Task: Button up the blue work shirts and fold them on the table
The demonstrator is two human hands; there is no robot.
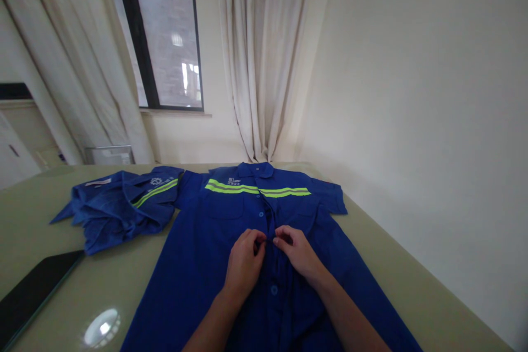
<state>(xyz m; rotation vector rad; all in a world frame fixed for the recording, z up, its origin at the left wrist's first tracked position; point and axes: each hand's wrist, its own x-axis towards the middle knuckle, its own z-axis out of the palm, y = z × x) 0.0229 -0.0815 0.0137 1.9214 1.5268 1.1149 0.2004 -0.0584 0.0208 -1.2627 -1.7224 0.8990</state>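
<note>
A crumpled garment (119,212) lay left of the spread blue shirt (198,264). The left hand (244,261) and right hand (300,253) each had a closed grip on the shirt's front opening; rightward, the table (388,264) ended along the wall (424,110).

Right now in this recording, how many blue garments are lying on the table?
2. One blue shirt lies spread out beneath the left hand and right hand; the other, a crumpled blue garment, lies to its left. Its folds could hide another.
</note>
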